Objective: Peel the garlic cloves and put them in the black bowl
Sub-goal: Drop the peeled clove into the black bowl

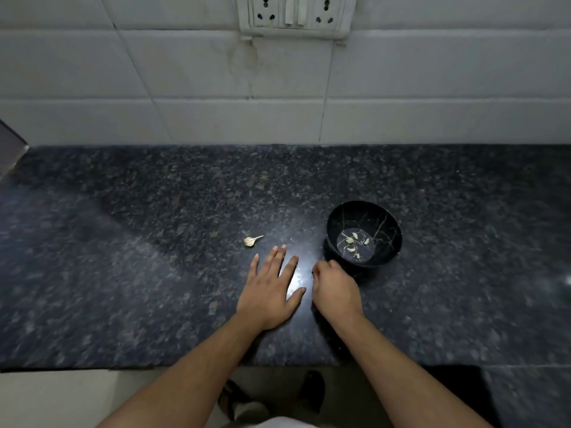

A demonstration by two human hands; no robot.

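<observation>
Head view only. Left hand [270,290] lies flat on the counter [123,273], fingers straight and spread, holding nothing; I read it as reaching for the garlic piece [251,240] at its 11 o'clock. Right hand [335,288] has curled fingers; whether they pinch anything I cannot tell. Black bowl [364,211] at its 1 o'clock holds peeled cloves [350,240], handy for dropping.
</observation>
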